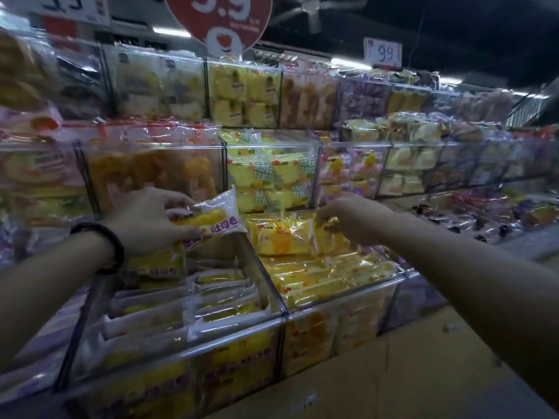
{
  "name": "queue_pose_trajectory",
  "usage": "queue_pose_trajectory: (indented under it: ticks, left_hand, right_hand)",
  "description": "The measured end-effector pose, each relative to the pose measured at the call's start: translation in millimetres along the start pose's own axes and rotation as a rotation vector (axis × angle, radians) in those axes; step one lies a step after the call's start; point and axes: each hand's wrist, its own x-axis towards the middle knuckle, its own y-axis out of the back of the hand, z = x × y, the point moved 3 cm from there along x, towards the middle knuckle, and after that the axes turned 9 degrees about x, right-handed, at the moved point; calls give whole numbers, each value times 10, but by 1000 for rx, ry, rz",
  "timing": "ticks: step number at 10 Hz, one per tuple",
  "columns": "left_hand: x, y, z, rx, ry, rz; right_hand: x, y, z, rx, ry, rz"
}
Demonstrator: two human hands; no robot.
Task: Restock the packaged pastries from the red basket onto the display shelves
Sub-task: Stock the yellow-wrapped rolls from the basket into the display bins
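Note:
My left hand (148, 220) grips a white-and-yellow packaged pastry roll (211, 220) above the lower left clear bin (193, 300), which holds several packs of the same kind. My right hand (354, 217) reaches into the neighbouring bin (329, 285) and pinches the top edge of a yellow packaged pastry (284, 237) that stands upright at its back. A black bracelet sits on my left wrist. The red basket is not in view.
Tiered clear acrylic bins full of wrapped pastries run across the shelves, from upper left to far right. A red round 9.9 price sign (223, 16) hangs above. Brown floor (423, 373) lies at the lower right, below the bins' front edge.

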Motion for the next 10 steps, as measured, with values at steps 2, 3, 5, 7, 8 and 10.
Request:
queue_pose_trajectory:
  ticks: [2, 3, 5, 7, 8, 10]
  left_hand:
    - [359, -174, -14, -99, -46, 99]
    - [361, -332, -63, -164, -50, 161]
    - [272, -396, -198, -106, -101, 99]
    - [239, -388, -309, -95, -98, 96]
    - [229, -371, -297, -96, -117, 106]
    - [270, -376, -352, -28, -139, 130]
  right_hand:
    - [41, -193, 51, 45, -58, 29]
    - [31, -147, 137, 153, -109, 100]
    - [75, 88, -63, 102, -102, 255]
    - [388, 83, -934, 226, 107, 318]
    - [607, -89, -1505, 81, 217, 223]
    - [1058, -583, -2086, -257, 228, 107]
